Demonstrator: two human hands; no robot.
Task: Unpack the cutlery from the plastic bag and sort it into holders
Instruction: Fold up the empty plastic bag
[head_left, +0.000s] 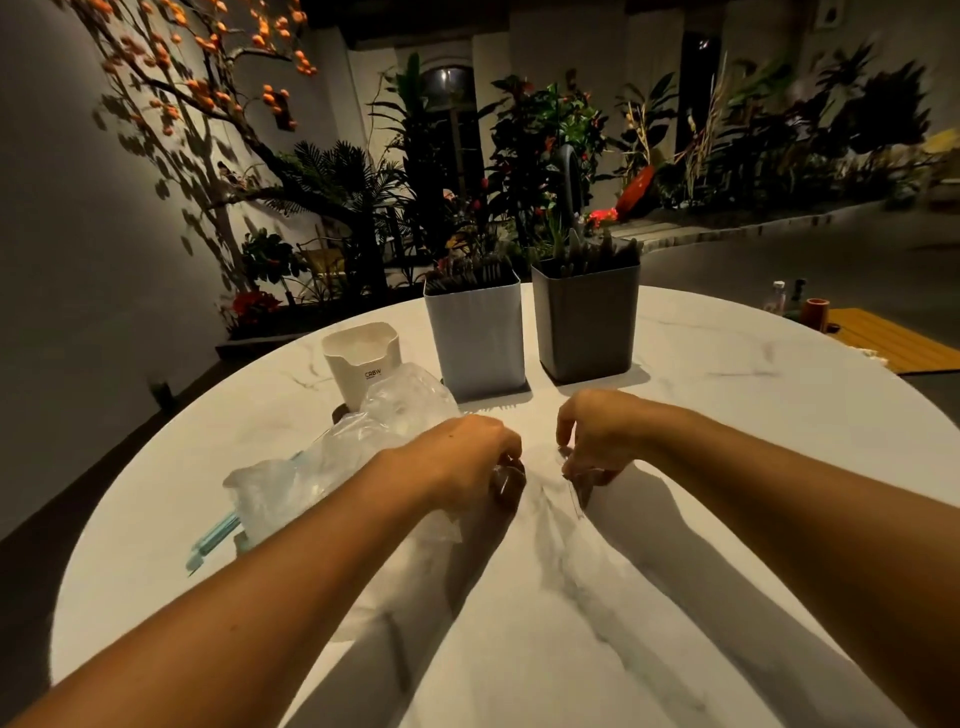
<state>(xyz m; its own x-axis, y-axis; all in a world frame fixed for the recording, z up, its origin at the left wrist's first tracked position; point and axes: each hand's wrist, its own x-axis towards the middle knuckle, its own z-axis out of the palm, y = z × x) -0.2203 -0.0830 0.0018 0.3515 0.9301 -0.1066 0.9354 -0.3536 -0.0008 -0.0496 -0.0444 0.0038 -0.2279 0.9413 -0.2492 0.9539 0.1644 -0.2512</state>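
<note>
Both hands, left (470, 457) and right (597, 441), pinched clear cutlery (569, 470) low over the table (675, 519), fingers curled; holders (587, 322) stood at twelve o'clock, nearer the right; bag (363, 431) at nine.

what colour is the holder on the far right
Dark grey square plastic holder, clearest in the head view.

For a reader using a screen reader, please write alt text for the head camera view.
Two bare hands, left hand and right hand, pinch small clear plastic items over a round marble table. A crumpled plastic bag lies left; a cream holder, white holder and grey holder stand behind.
</note>
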